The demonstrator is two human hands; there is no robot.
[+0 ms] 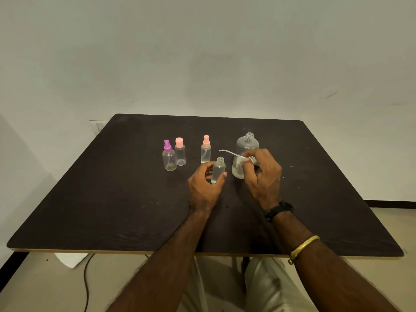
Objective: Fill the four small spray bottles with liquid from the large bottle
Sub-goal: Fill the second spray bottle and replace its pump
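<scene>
My left hand (203,188) grips a small clear bottle (218,170) with an uncapped neck, upright near the table's middle. My right hand (262,174) pinches a white spray top (244,159); its thin dip tube (226,151) points left, above and right of that open neck. Right behind my right hand stands the large frosted bottle (246,154), uncapped. Further left stand three small bottles: one with a purple sprayer (168,159), one with a pink cap (180,154), one with a pink sprayer (206,152).
Everything sits on a dark square table (112,199) set against a pale wall. A cable (86,280) and a white sheet (69,260) lie on the floor under the near left edge. My legs are beneath the near edge.
</scene>
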